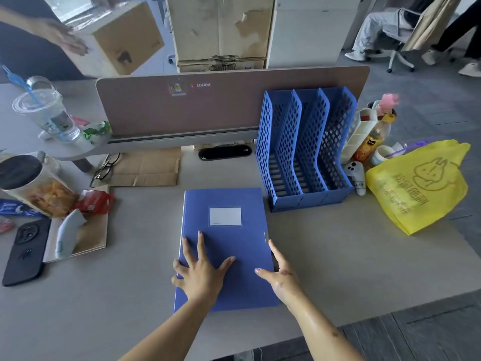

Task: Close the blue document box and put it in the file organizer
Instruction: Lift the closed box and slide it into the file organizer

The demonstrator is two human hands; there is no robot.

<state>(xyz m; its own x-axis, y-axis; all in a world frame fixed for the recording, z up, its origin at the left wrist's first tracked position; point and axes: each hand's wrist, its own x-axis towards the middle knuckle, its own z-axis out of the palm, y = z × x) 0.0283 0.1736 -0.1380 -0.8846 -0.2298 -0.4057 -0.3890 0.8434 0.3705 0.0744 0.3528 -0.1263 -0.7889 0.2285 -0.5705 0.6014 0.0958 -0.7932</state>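
We have the blue document box (pixel 226 246) lying flat and closed on the grey desk (pixel 338 256), its white label window facing up. Our left hand (pixel 200 272) rests palm down on the lid near its left edge, fingers spread wide, gripping nothing. Our right hand (pixel 282 276) stands edge-on along the box's right edge, fingers extended and open, thumb on the lid; whether the fingers touch the side we cannot tell.

The blue file organizer (pixel 304 149) stands just beyond the box's far right corner, close but apart from it, its slots empty. Bare desk lies right of the box, reaching to the yellow plastic bag (pixel 421 183), and in front of it toward the near desk edge. To the left, open desk runs up to a black phone (pixel 26 254) and a notebook (pixel 88 235). Behind the box lies a flattened brown paper bag (pixel 148 168) under the partition panel (pixel 229 105).
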